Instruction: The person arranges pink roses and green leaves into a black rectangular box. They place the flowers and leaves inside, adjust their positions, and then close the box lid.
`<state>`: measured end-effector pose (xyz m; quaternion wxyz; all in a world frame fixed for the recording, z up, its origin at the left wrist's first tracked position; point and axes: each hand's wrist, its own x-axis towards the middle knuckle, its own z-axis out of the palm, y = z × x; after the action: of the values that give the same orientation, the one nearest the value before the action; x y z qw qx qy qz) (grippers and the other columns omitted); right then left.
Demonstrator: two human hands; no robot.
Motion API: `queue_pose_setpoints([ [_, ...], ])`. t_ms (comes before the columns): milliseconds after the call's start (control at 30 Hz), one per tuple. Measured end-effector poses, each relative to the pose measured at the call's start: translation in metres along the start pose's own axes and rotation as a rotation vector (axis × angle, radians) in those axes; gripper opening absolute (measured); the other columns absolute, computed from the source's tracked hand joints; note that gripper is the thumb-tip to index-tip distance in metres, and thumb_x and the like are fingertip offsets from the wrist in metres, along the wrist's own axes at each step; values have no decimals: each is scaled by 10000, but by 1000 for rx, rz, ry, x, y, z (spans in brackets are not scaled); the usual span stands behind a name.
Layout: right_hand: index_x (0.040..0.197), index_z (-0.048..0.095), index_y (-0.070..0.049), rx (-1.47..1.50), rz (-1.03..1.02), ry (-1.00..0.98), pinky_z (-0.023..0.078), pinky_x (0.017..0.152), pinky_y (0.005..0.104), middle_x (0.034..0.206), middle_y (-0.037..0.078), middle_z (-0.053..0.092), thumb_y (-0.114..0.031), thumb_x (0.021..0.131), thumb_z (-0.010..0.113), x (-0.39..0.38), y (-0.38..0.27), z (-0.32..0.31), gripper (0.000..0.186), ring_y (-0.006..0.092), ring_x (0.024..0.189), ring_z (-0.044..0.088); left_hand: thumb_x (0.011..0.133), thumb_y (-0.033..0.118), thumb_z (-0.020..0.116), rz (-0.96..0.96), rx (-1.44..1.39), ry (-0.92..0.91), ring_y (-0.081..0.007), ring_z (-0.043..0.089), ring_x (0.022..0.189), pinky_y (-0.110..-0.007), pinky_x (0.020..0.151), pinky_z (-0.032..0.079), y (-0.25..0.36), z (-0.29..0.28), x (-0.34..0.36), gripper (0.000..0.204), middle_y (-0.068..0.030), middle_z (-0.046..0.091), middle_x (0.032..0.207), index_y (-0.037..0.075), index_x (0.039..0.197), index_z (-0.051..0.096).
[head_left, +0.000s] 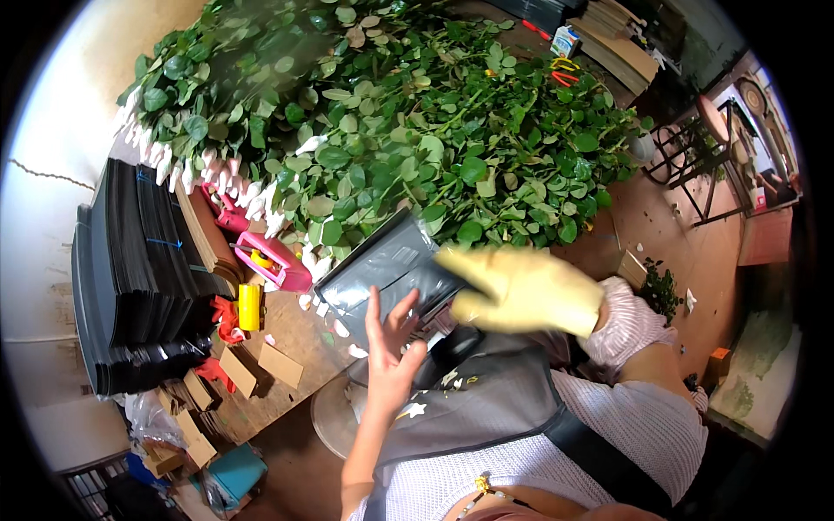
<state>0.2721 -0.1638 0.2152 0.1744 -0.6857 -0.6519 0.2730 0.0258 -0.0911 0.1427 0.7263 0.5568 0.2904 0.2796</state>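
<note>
Left hand [389,352], fingers spread, lies flat on grey sleeve [382,273]; gloved right hand [521,291] grips its upper edge. Sleeve holds no stems [417,130] yet; wrapping pending.

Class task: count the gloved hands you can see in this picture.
1: the right hand wears a yellow glove, gripping the grey wrapping sheet. The left hand, touching it, is bare.

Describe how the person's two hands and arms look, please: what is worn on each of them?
The left hand is bare, with no glove, and its forearm has no sleeve. The right hand wears a pale yellow, smooth, loose-fitting glove covering all the fingers. Behind the glove's cuff, the right arm has a white sleeve with fine pink stripes, gathered at the wrist.
</note>
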Motion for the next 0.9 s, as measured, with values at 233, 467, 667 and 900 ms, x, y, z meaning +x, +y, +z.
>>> queue_pose_setpoints([
  [233,1272,673,-87,356,-180,-317,529,991,421,1201,151,708,-398,1030,584,10,38,68,403,336,1118,666,838,1,685,158,486,673,-87,528,701,-243,620,450,-20,-64,2,572,-5,517,885,64,1368,481],
  [467,1536,432,-100,472,120,-238,522,1021,408,1324,181,672,-378,1080,476,-15,88,18,536,354,1180,659,863,122,753,36,1109,594,-315,622,1097,-403,971,486,-116,-203,25,631,-161,623,1222,102,1436,492],
  [667,1508,493,-111,897,277,247,583,759,299,1018,116,742,-211,1041,618,-41,66,28,494,142,834,715,1004,120,608,620,1087,328,-265,616,875,-395,801,494,-12,-69,88,233,-120,614,950,16,1178,723],
  [900,1320,648,-99,737,475,71,514,582,283,733,65,702,-332,990,710,19,56,57,409,112,566,640,1017,375,596,304,1596,-3,-323,704,729,-430,617,559,-37,21,177,392,-121,683,846,51,1185,736],
])
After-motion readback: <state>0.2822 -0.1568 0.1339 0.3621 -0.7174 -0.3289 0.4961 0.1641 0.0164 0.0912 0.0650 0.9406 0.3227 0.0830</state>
